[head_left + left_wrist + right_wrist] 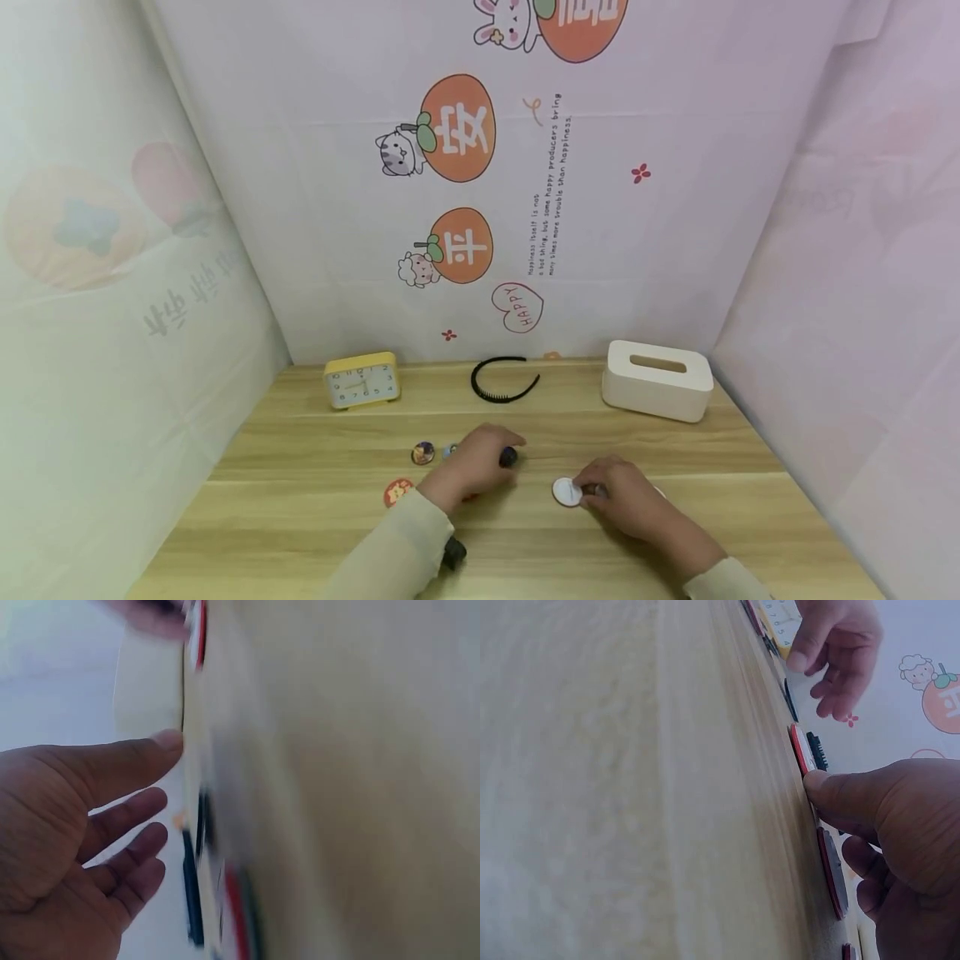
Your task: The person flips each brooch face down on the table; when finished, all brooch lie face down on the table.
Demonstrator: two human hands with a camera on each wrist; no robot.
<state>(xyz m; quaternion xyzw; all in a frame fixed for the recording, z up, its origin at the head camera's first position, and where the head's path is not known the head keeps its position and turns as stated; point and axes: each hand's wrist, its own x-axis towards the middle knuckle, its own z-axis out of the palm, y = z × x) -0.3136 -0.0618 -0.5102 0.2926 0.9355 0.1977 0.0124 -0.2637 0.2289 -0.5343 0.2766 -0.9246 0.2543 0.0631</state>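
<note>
My right hand [618, 496] pinches the edge of a round, white-faced badge [567, 492] low over the table. In the right wrist view, the thumb [840, 791] presses on this badge's red rim [801, 750]. My left hand [480, 458] is over the table to the left, apart from that badge. The left wrist view shows the left hand [75, 832] empty, with its thumb extended and fingers relaxed. Near it lie a dark picture badge [423, 452], a red badge [398, 492] and a partly hidden blue one [450, 451].
Another badge [832, 874] lies beside the right hand in the right wrist view. Along the back stand a yellow clock [362, 381], a black toothed headband [495, 398] and a white tissue box [657, 382]. A printed cloth [600, 250] hangs behind the table.
</note>
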